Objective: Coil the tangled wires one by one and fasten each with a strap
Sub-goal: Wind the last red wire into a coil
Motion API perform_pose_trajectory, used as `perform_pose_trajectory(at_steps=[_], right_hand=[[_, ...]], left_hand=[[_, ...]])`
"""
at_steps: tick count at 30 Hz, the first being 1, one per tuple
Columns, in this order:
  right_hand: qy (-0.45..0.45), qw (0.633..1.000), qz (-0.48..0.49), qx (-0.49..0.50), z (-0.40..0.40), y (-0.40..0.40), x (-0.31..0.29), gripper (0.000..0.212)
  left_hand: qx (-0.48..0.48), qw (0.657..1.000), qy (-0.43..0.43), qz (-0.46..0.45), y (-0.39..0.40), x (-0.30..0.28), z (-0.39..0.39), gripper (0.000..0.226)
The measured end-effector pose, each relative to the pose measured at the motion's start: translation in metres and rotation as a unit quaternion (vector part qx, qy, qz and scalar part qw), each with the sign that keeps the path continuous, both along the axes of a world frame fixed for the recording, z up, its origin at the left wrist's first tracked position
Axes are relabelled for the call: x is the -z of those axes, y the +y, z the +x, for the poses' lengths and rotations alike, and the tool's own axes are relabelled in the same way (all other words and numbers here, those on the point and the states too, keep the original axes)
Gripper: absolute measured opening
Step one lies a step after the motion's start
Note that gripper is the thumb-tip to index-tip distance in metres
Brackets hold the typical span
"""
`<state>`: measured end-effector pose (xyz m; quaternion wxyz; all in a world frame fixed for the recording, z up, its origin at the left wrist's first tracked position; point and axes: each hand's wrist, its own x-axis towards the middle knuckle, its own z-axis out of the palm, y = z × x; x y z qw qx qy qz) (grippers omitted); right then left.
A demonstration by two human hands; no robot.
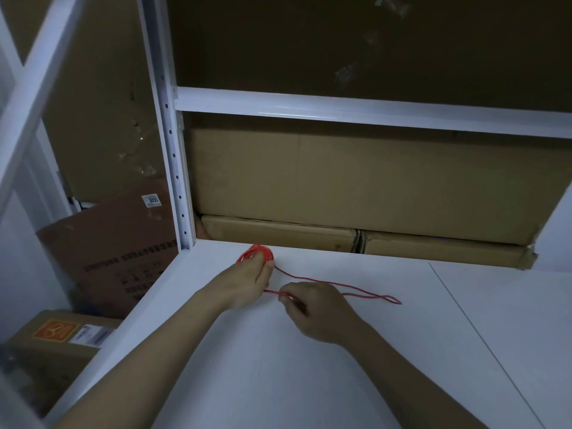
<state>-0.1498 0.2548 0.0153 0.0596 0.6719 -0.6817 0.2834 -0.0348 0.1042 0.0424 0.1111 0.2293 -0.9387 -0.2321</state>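
A thin red wire (334,286) lies on the white table (309,382). Part of it is wound into a small red coil (258,253) around the fingers of my left hand (244,286), near the table's far left corner. From the coil a loose length runs right, loops back at about the table's middle, and returns to my right hand (315,311). That hand pinches the wire between thumb and fingers, just right of my left hand. No strap is visible.
A white metal shelf post (173,150) and crossbar (371,109) rise behind the table. Cardboard boxes (340,187) fill the shelf beyond the far edge. More boxes (117,252) stand on the floor to the left.
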Motion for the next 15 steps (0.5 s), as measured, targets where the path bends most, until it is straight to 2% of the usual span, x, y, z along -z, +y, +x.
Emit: perform_pose_trajectory(at_steps=[4,6,7,9,11,12,13,15], right_hand=[[0.045,0.996,-0.072,0.015,-0.014,0.002,-0.014,0.019],[0.002,0.994,-0.107,0.035,-0.022,0.002,-0.026,0.018],[-0.047,0.991,-0.113,0.045,-0.026,0.001,-0.032,0.015],[-0.168,0.980,-0.099,0.038,-0.029,-0.002,-0.041,0.006],[-0.274,0.957,-0.094,-0.001,-0.028,-0.008,-0.043,0.010],[-0.321,0.942,-0.093,-0.019,-0.026,-0.012,-0.040,0.016],[-0.364,0.927,-0.086,-0.029,-0.024,-0.016,-0.035,0.021],[-0.397,0.916,-0.050,-0.019,-0.020,-0.022,-0.022,0.024]], left_hand=[[0.015,0.996,-0.021,0.080,0.017,0.002,0.005,0.086],[0.042,0.982,0.000,0.183,0.026,0.000,0.011,0.093],[0.057,0.967,0.020,0.246,0.030,-0.003,0.015,0.090],[0.083,0.912,0.079,0.394,0.036,-0.011,0.020,0.082],[0.084,0.814,0.176,0.546,0.042,-0.021,0.024,0.072],[0.088,0.773,0.229,0.585,0.042,-0.024,0.026,0.069],[0.099,0.747,0.275,0.598,0.040,-0.026,0.026,0.067],[0.109,0.723,0.347,0.588,0.036,-0.030,0.023,0.062]])
